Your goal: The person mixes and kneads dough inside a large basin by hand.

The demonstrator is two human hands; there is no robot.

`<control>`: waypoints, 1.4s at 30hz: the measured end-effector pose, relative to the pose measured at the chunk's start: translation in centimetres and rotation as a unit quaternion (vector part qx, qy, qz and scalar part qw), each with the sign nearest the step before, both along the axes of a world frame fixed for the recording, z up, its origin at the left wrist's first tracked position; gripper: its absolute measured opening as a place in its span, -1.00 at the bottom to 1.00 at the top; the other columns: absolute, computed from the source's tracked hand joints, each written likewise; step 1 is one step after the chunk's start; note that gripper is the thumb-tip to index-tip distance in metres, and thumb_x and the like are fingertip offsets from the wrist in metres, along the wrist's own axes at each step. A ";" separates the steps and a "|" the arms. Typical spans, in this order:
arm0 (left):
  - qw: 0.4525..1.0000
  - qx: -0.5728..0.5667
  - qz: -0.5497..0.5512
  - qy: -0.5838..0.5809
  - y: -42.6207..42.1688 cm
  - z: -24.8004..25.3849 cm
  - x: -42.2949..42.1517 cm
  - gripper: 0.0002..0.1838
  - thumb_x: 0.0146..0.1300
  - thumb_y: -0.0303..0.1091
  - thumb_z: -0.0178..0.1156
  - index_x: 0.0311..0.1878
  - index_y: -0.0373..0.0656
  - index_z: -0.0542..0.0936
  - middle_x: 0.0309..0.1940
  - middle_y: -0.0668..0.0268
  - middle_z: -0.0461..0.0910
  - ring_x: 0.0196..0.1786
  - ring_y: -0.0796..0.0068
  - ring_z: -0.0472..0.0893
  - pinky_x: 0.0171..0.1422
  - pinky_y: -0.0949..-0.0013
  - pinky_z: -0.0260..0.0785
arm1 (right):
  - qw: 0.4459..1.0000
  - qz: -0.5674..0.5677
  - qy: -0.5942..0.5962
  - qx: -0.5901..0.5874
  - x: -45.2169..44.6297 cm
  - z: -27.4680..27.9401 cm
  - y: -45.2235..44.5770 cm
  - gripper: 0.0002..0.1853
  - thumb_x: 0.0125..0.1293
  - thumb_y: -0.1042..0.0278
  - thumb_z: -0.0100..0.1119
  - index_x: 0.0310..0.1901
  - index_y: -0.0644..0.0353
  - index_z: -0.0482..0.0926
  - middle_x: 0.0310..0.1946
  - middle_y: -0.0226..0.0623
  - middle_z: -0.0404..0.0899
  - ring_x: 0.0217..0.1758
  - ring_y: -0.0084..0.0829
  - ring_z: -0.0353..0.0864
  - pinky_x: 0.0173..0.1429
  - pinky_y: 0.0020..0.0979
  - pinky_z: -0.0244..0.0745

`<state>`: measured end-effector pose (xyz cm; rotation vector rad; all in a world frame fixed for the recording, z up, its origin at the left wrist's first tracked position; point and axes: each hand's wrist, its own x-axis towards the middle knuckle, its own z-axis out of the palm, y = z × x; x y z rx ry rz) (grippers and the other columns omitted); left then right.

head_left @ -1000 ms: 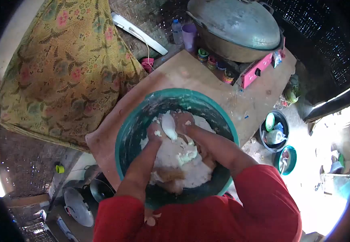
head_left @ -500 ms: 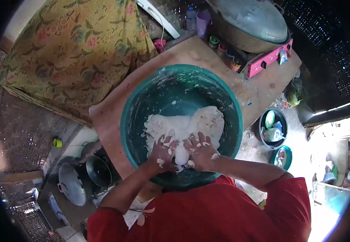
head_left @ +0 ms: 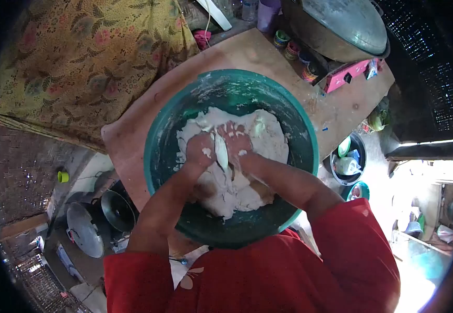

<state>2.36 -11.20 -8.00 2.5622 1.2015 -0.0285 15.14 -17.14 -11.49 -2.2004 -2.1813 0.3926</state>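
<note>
A large green basin holds a mass of white, floury dough, spread wide across its inside. My left hand presses into the dough left of centre, its fingers sunk in and hidden. Close beside it, my right hand pushes on the dough with its fingers apart and white bits stuck on them. A ridge of dough rises between the two hands. Both forearms reach in over the basin's near rim.
Under the basin is a brown tabletop. A big lidded pot sits on a pink-fronted stove at back right. Patterned cloth hangs at left. Pans lie lower left, a dark tub at right.
Both hands have moved forward, away from my body, into the middle of the basin. The dough now reaches farther forward and also lies under my wrists. The view has shifted slightly.
</note>
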 end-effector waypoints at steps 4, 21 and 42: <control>0.996 0.089 -0.011 0.005 0.0 -2.0 -0.1 -0.81 -0.09 -0.29 0.12 -0.38 -0.11 0.59 -0.44 0.14 0.57 -0.32 0.09 0.57 -0.24 0.17 0.42 | 1.000 -0.015 0.010 0.007 0.4 -1.8 1.3 -0.33 0.11 0.25 -0.01 0.30 0.01 0.06 0.31 -0.01 0.02 0.25 0.06 0.16 0.18 -0.07 0.25; 0.974 -0.211 -0.036 0.077 -5.2 8.9 -1.2 -0.33 0.05 -0.07 0.17 0.19 -0.23 0.27 -0.13 -0.08 0.51 -0.01 0.02 0.48 0.07 0.14 0.34 | 0.561 -0.435 0.694 -0.125 9.1 2.6 -8.0 -0.36 0.08 0.02 0.24 0.13 0.23 0.36 -0.09 -0.12 0.50 -0.11 -0.30 0.50 -0.02 -0.26 0.41; 0.966 -0.060 0.017 -0.250 -3.7 10.7 -0.2 -0.37 0.15 0.00 0.14 0.24 -0.06 0.28 0.16 -0.02 0.32 0.20 0.03 0.32 0.26 0.19 0.17 | 0.994 0.092 -0.039 -0.048 3.8 8.4 -5.7 -0.08 0.13 -0.27 -0.01 0.31 0.32 0.00 0.29 0.14 0.04 0.31 0.07 0.12 0.30 -0.03 0.09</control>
